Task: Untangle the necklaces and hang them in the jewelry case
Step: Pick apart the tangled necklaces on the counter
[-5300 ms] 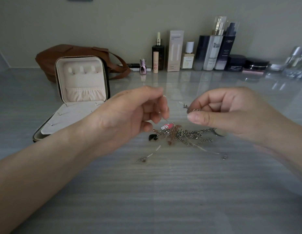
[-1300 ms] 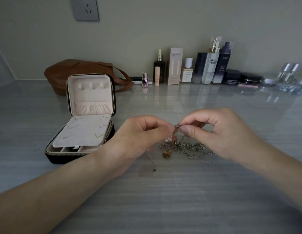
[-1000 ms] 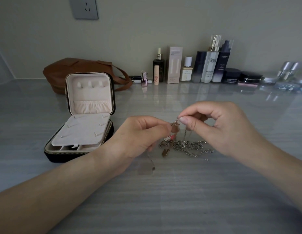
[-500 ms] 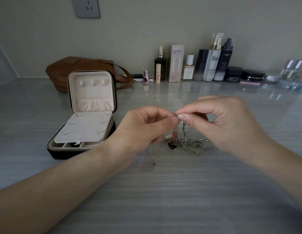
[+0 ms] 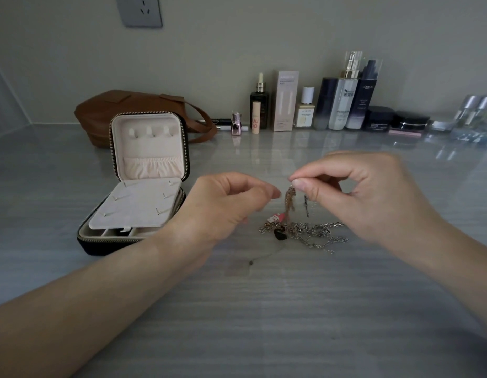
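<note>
A tangle of silver and rose-gold necklaces (image 5: 305, 231) lies on the grey table, with a pink-and-white charm (image 5: 276, 217) and a black heart pendant (image 5: 280, 234) in it. My right hand (image 5: 356, 195) pinches a rose-gold chain strand (image 5: 289, 199) between thumb and forefinger, lifting it above the pile. My left hand (image 5: 223, 205) is just left of the strand, fingers curled and pinched; a thin chain end (image 5: 251, 261) trails below it. The open jewelry case (image 5: 144, 192) stands to the left, lid upright with three hooks, a cream panel with pegs resting on its base.
A brown leather bag (image 5: 122, 110) lies behind the case. Several cosmetic bottles, boxes and jars (image 5: 332, 105) line the back wall. A wall socket (image 5: 140, 9) is at the upper left. Clear glass bottles (image 5: 474, 113) stand at the far right.
My hands have drawn slightly apart. My right hand has raised the rose-gold strand higher above the pile, and the camera has come a little closer.
</note>
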Motion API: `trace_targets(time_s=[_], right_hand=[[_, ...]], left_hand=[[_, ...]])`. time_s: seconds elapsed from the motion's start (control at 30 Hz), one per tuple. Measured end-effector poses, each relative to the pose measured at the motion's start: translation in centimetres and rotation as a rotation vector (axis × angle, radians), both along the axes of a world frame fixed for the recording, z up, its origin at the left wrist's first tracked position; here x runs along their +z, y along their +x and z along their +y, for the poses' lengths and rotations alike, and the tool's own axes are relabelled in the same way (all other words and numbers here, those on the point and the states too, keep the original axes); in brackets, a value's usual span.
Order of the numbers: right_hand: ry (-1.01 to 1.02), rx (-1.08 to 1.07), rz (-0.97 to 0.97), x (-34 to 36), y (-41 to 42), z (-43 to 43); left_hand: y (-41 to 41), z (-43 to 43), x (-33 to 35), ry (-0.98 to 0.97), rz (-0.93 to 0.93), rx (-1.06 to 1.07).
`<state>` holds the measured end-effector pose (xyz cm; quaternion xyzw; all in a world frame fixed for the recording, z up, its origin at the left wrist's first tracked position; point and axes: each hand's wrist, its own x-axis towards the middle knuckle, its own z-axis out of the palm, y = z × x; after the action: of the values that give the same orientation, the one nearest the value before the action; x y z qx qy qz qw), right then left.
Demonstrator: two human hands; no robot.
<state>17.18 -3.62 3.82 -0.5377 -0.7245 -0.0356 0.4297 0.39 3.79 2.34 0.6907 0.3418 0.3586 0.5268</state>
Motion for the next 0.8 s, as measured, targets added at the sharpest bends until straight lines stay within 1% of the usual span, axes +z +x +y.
trace_targets(time_s=[0.23, 0.57, 0.8], right_hand=[[-0.015, 0.012, -0.026, -0.08, -0.26, 0.17], [-0.044, -0.018, -0.024, -0.34, -0.23, 0.20], [-0.092, -0.027, -0.080, -0.42, -0.38, -0.01]], left_hand=[[0.46, -0.60, 0.16, 0.060, -0.051, -0.080], [0.33, -0.36, -0.05, 0.097, -0.031, -0.049], [0.07, 0.01, -0.07, 0.137, 0.028, 0.003]])
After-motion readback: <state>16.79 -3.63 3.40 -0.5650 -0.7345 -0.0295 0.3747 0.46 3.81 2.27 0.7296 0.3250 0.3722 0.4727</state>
